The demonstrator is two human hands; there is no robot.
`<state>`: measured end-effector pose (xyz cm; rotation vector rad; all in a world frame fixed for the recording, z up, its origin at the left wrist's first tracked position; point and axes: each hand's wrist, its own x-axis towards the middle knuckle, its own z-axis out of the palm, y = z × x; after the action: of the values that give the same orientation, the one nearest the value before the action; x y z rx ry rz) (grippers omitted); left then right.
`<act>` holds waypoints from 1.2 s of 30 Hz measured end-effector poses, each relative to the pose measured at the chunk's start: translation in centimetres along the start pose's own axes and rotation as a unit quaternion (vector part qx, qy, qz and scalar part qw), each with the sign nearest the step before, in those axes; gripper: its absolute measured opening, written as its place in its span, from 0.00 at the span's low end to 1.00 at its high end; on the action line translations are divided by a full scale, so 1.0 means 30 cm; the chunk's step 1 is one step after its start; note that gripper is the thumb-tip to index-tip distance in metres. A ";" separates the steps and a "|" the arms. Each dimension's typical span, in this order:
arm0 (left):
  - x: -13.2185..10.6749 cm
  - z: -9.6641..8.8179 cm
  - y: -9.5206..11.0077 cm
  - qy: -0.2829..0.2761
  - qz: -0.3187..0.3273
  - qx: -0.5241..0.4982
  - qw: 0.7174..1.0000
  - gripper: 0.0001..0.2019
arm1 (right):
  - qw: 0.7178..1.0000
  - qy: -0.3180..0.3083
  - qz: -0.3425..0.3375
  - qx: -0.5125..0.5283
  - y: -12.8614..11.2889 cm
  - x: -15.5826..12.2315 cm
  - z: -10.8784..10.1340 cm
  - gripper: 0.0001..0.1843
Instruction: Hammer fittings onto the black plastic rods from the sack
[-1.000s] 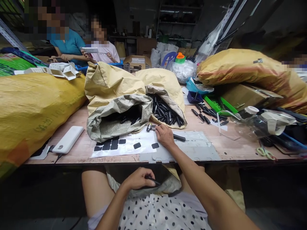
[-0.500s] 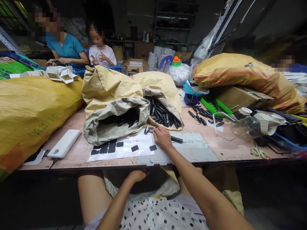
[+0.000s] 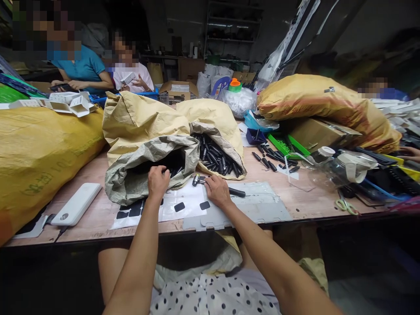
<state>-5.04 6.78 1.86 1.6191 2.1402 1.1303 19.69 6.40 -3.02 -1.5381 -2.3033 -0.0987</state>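
Observation:
My left hand [image 3: 159, 180] is at the mouth of the left sack [image 3: 123, 186], in front of its dark opening. Its fingers are bent and partly apart, with nothing visible in them. Black tubular parts [image 3: 177, 169] lie inside that sack, just beyond the hand. My right hand [image 3: 217, 190] closes over the handle of a small hammer [image 3: 237, 192], which lies on a grey board [image 3: 259, 205]. The hammer's head sticks out left of the fingers. Under my left forearm is a white sheet [image 3: 169, 211] with black rounded-square stickers [image 3: 179, 207].
A second sack [image 3: 226, 111] spills more black parts. At left are a white power bank [image 3: 78, 203] and a big yellow sack [image 3: 46, 148]. To the right stand a green tray [image 3: 303, 151], a clear jug [image 3: 344, 173] and scissors [image 3: 347, 206]. Co-workers [image 3: 78, 65] sit beyond the table.
My left hand has risen from the open sack on my lap to the left sack on the table. The right hand stays on the hammer. The view has shifted slightly.

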 end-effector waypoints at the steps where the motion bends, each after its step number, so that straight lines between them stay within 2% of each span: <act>1: 0.021 0.024 -0.013 0.014 -0.013 0.027 0.999 0.07 | 1.000 -0.002 0.000 -0.001 -0.001 0.000 -0.002 0.12; 5: 0.019 0.071 -0.030 -0.021 -0.025 0.107 0.994 0.06 | 1.000 -0.004 -0.001 -0.001 -0.002 -0.001 -0.003 0.12; 8: -0.015 0.072 -0.023 -0.024 -0.029 0.129 0.991 0.06 | 1.000 0.005 0.000 0.001 -0.002 -0.004 0.002 0.12; 10: -0.028 0.068 -0.017 -0.003 -0.046 0.131 0.990 0.05 | 1.000 0.009 0.002 0.002 -0.001 -0.005 0.005 0.12; 13: -0.025 0.061 -0.011 0.022 -0.080 0.143 0.986 0.09 | 1.000 0.012 0.000 -0.001 0.001 -0.007 0.010 0.12; 18: 0.001 0.061 -0.013 -0.034 -0.094 0.172 0.980 0.10 | 1.000 0.021 0.000 -0.001 0.006 -0.007 0.021 0.11; 21: 0.000 0.065 -0.023 -0.029 -0.090 0.157 0.983 0.09 | 1.000 0.023 -0.002 0.001 0.007 -0.006 0.026 0.11; 24: -0.025 0.061 -0.042 0.021 -0.062 0.125 0.990 0.09 | 1.000 0.025 -0.002 0.003 0.009 -0.006 0.029 0.10; 27: -0.083 0.050 -0.065 0.078 0.004 0.080 0.994 0.10 | 1.000 0.031 -0.007 0.003 0.011 -0.007 0.029 0.11; 29: -0.136 0.044 -0.077 0.092 0.049 0.049 0.993 0.10 | 0.999 0.035 -0.009 0.001 0.011 -0.006 0.029 0.11; 32: -0.218 0.046 -0.086 0.066 0.085 0.021 0.994 0.10 | 0.999 0.033 -0.011 -0.004 0.010 -0.004 0.026 0.11; 36: -0.286 0.068 -0.081 -0.031 0.124 0.019 0.992 0.10 | 1.000 0.022 -0.006 -0.005 0.006 0.002 0.020 0.11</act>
<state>-2.46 -0.25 -3.41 1.9540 1.9750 1.0950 19.67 6.68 -3.58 -1.5118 -2.2824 -0.1456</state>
